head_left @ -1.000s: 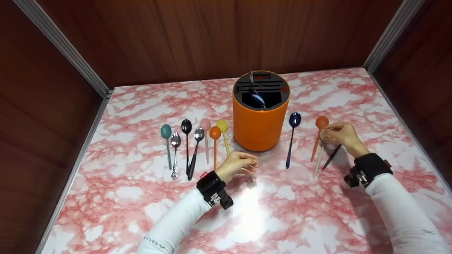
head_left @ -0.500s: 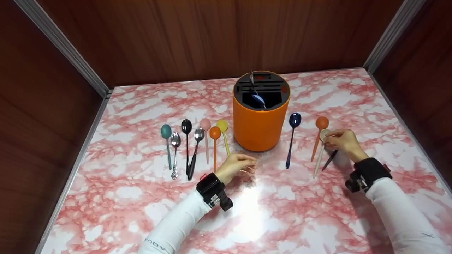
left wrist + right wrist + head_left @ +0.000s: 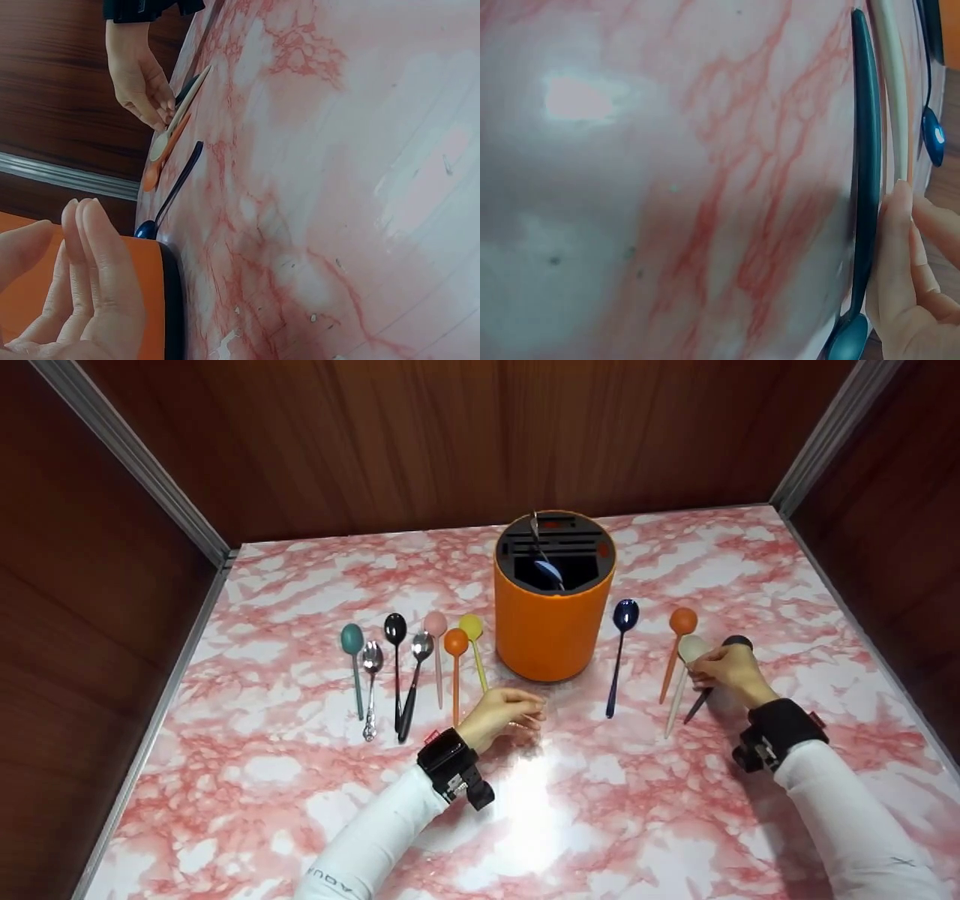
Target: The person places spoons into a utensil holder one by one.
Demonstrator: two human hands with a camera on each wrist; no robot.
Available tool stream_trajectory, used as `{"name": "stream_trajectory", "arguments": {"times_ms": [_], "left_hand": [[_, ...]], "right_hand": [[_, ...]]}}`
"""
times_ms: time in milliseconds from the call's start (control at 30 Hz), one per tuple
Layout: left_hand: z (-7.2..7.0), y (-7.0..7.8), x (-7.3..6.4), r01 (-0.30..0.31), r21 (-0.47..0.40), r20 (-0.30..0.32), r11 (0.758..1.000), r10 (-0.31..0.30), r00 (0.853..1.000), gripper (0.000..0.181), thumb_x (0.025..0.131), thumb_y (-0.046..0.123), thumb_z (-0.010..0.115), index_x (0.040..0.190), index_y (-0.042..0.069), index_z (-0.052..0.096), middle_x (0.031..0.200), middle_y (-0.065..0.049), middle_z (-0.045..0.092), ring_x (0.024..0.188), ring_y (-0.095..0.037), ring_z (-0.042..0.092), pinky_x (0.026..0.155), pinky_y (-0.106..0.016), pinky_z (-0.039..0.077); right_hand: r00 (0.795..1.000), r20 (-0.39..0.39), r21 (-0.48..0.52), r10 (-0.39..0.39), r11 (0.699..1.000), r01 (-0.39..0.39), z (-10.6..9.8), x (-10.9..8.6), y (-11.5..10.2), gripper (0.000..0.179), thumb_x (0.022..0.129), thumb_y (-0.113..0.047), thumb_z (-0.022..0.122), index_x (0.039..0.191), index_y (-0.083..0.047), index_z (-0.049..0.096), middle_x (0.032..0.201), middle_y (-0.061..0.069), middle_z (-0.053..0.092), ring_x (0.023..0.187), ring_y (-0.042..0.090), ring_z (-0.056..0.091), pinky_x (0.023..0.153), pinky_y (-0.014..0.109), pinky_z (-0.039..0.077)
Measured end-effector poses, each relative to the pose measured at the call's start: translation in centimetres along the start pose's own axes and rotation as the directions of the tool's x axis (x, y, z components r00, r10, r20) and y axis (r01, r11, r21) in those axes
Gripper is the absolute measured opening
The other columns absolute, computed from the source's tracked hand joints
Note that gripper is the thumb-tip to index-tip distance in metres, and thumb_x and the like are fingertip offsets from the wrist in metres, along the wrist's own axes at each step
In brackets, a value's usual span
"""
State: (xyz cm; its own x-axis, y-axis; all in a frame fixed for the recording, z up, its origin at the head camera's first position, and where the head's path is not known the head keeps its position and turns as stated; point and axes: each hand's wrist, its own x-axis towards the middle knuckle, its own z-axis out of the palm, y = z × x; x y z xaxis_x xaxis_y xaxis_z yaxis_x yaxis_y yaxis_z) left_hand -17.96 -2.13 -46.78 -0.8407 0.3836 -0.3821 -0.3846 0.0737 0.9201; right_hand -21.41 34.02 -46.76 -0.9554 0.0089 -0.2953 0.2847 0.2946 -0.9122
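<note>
My right hand (image 3: 727, 671) is at the right-hand group of spoons, thumb and fingertips pinching the cream spoon (image 3: 678, 697) near its neck. In the right wrist view, the cream handle (image 3: 891, 90) runs between the fingertips. Just right of it lies a dark spoon (image 3: 866, 150), partly under the hand in the head view. An orange spoon (image 3: 682, 622) lies to the left, then a dark blue spoon (image 3: 626, 616). My left hand (image 3: 504, 712) hovers before the orange cylindrical holder (image 3: 551, 630), fingers relaxed, holding nothing.
Left of the holder lie several spoons: teal (image 3: 352, 639), silver (image 3: 372, 658), black (image 3: 395, 628), black-handled (image 3: 421, 646), pink (image 3: 435, 623), orange (image 3: 456, 643) and yellow (image 3: 471, 627). A blue-tinted spoon (image 3: 549, 571) stands in the holder's slotted top. Wooden walls enclose the marbled table (image 3: 300, 825).
My right hand has slid from the cream spoon's bowl down toward its neck, uncovering that bowl and the dark spoon's bowl. The spoons and my left hand stay nearly still.
</note>
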Motion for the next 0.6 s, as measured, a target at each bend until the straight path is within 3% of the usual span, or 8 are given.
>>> {"name": "stream_trajectory", "arguments": {"times_ms": [300, 600], "left_hand": [[-0.01, -0.07, -0.05, 0.004, -0.013, -0.003, 1.000, -0.004, 1.000, 0.026, 0.089, 0.005, 0.056, 0.110, -0.008, 0.061, 0.076, 0.001, 0.064, 0.062, -0.008, 0.061, 0.064, -0.025, 0.059], [-0.01, -0.19, -0.08, 0.026, -0.031, -0.004, 0.999, -0.026, 1.000, 0.027, 0.089, 0.006, 0.056, 0.112, -0.007, 0.060, 0.075, 0.000, 0.063, 0.060, -0.008, 0.061, 0.061, -0.023, 0.059]], "right_hand": [[0.999, 0.020, -0.045, 0.047, 0.998, -0.046, 0.24, 0.13, -0.27, 0.034, 0.088, -0.001, 0.056, 0.106, 0.027, 0.050, 0.058, -0.006, 0.065, 0.054, 0.004, 0.064, 0.058, 0.020, 0.058], [0.992, 0.040, -0.052, 0.120, 0.992, -0.118, 0.67, 0.20, -0.80, 0.022, 0.086, -0.002, 0.060, 0.094, 0.018, 0.058, 0.055, -0.004, 0.064, 0.053, 0.005, 0.064, 0.058, 0.021, 0.059]]}}
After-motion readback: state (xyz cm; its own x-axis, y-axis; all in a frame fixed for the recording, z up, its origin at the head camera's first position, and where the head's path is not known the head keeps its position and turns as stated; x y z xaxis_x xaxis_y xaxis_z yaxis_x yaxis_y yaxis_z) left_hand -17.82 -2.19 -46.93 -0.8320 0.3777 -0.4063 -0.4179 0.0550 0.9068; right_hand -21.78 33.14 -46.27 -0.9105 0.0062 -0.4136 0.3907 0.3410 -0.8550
